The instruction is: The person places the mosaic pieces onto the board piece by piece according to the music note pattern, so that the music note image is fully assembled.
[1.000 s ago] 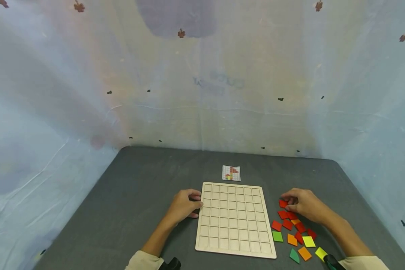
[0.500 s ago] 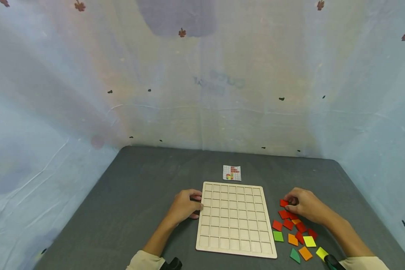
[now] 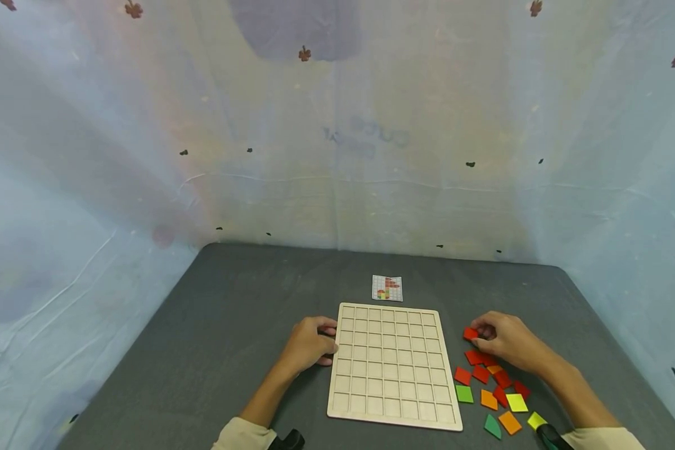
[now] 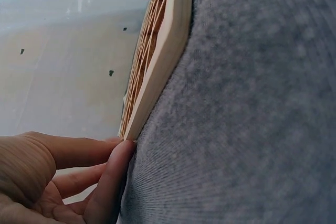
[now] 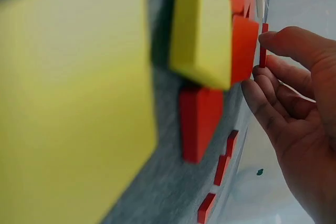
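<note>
A pale wooden grid board (image 3: 394, 369) lies flat on the grey table. My left hand (image 3: 308, 342) pinches its left edge between thumb and fingers; the left wrist view shows the fingertips meeting at the board's rim (image 4: 157, 72). To the right of the board, my right hand (image 3: 506, 339) pinches a red square tile (image 3: 470, 334) by its side. In the right wrist view this tile (image 5: 263, 45) stands edge-on between thumb and fingers, raised off the table. Under and in front of that hand lie several loose red tiles (image 3: 480, 374).
A small printed card (image 3: 387, 288) with a coloured pattern lies behind the board. Orange tiles (image 3: 509, 423), yellow tiles (image 3: 517, 402), a light green square (image 3: 464, 394) and a dark green curved piece (image 3: 492, 427) lie at the board's right. A pale curtain (image 3: 337, 125) hangs behind the table.
My right hand has gripped the red tile and raised it slightly, its free end shifting up and left. The left hand stays at the board's edge.
</note>
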